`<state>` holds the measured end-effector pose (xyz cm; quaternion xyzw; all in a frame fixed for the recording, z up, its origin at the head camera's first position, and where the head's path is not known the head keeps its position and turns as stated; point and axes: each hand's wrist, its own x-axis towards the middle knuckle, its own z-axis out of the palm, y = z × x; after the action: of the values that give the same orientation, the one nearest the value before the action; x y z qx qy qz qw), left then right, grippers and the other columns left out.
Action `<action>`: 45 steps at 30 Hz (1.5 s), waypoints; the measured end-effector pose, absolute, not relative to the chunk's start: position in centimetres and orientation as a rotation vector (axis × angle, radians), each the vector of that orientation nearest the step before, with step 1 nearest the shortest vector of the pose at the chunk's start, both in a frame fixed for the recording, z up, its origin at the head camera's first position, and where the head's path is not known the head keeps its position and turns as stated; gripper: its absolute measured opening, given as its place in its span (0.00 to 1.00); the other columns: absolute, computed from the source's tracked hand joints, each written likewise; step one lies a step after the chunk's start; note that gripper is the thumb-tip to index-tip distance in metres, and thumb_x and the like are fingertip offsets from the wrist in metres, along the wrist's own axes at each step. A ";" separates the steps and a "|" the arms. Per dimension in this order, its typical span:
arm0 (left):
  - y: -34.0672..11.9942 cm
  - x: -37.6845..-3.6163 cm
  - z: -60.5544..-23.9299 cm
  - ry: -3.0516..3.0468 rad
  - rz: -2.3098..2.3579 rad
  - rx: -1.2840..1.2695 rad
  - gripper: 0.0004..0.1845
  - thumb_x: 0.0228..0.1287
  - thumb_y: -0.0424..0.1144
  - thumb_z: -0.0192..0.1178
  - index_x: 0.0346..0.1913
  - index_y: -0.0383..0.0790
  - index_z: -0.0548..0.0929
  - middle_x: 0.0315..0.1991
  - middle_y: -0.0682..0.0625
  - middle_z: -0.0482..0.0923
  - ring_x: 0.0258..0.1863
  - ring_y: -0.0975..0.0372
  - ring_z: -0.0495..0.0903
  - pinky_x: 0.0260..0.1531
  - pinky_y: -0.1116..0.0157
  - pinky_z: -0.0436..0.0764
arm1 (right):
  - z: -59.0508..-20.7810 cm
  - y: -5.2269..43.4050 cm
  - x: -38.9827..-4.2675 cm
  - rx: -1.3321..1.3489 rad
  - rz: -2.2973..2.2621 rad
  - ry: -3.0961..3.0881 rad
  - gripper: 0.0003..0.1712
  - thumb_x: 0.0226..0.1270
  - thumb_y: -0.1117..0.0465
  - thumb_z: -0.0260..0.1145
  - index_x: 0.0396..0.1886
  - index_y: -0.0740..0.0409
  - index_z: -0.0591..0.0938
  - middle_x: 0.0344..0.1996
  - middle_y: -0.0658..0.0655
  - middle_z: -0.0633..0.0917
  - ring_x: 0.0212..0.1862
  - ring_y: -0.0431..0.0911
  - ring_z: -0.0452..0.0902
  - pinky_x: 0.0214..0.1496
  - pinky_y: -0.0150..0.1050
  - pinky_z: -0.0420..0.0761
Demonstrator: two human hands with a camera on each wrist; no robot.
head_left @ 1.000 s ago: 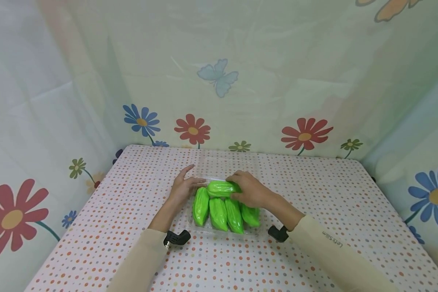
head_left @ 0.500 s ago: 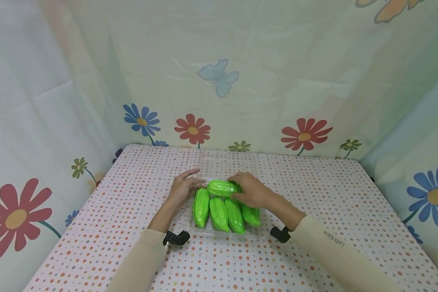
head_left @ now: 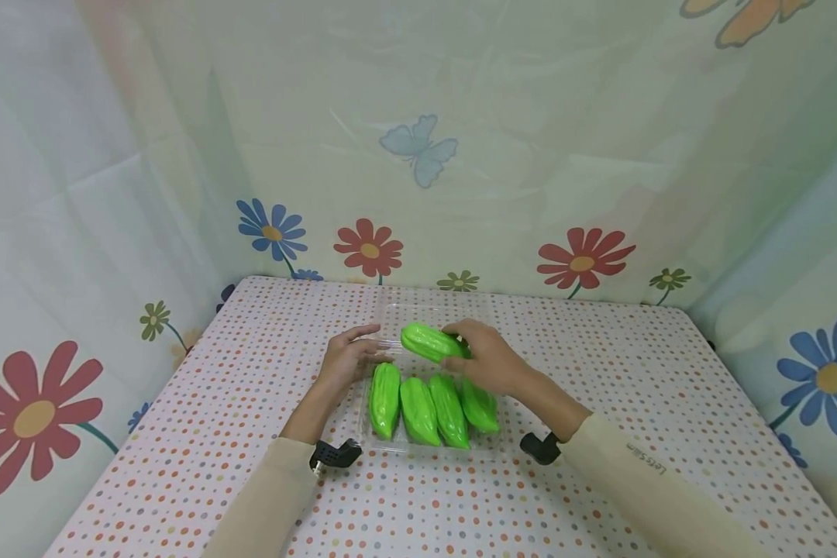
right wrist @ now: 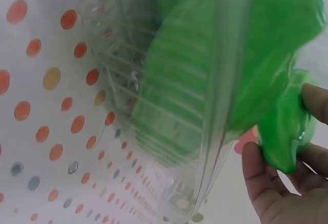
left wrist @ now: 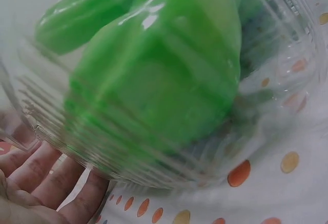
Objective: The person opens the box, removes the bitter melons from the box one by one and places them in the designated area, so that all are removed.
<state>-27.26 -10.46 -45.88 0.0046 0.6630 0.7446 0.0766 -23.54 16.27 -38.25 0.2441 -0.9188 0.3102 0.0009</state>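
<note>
A clear plastic clamshell container point(head_left: 408, 449) stands on the table, its lid point(head_left: 425, 306) folded open toward the back. Side by side in its front part lie several glossy, ridged green vegetables, the leftmost one point(head_left: 384, 401) next to the left wall. Above the back of the container my right hand point(head_left: 491, 358) pinches another ridged green vegetable point(head_left: 428, 342) by its right end, thumb on one side and fingers on the other. My left hand point(head_left: 342, 361) rests with extended fingers point(left wrist: 56, 180) at the container's left side, holding nothing.
The table point(head_left: 251, 372) wears a white cloth with coloured dots. A flowered curtain point(head_left: 488, 194) hangs behind and at both sides. Dark wrist cameras sit on both wrists, near the container's front corners.
My right hand has lifted the back green vegetable up and away from the others, tilting it with its left end higher. My left hand has closed its thumb slightly inward, staying beside the container.
</note>
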 end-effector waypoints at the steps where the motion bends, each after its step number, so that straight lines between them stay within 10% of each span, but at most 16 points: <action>1: -10.5 -27.3 -45.9 1.989 2.230 0.013 0.26 0.70 0.32 0.57 0.70 0.37 0.74 0.56 0.32 0.82 0.44 0.48 0.89 0.28 0.69 0.83 | -38.2 16.4 -23.6 0.749 0.992 -2.874 0.29 0.68 0.59 0.70 0.65 0.65 0.76 0.54 0.61 0.82 0.51 0.52 0.79 0.50 0.48 0.82; 23: -10.5 -27.5 -45.6 1.957 2.229 0.002 0.25 0.71 0.33 0.58 0.69 0.37 0.75 0.56 0.33 0.82 0.47 0.45 0.88 0.27 0.69 0.81 | -38.5 21.5 -24.6 0.303 1.442 -2.679 0.31 0.67 0.52 0.72 0.65 0.62 0.78 0.55 0.63 0.83 0.54 0.57 0.79 0.44 0.45 0.84; 34: -10.4 -27.6 -45.8 1.961 2.220 0.000 0.24 0.71 0.33 0.57 0.69 0.36 0.75 0.56 0.32 0.81 0.44 0.48 0.89 0.33 0.68 0.85 | -39.8 24.3 -24.9 0.113 1.866 -2.482 0.32 0.71 0.54 0.69 0.65 0.70 0.73 0.54 0.62 0.78 0.46 0.43 0.79 0.52 0.45 0.85; 45: -10.5 -27.6 -45.8 1.944 2.241 0.015 0.24 0.71 0.32 0.56 0.69 0.35 0.75 0.56 0.31 0.82 0.47 0.43 0.87 0.24 0.71 0.78 | -40.5 26.1 -25.0 0.010 2.161 -2.243 0.29 0.75 0.54 0.64 0.64 0.69 0.68 0.55 0.56 0.72 0.52 0.40 0.76 0.51 0.29 0.82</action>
<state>-27.63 -10.52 -45.82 0.0049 0.6528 0.7525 0.0872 -24.96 26.07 -40.50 0.0034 -0.7201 0.6937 0.0137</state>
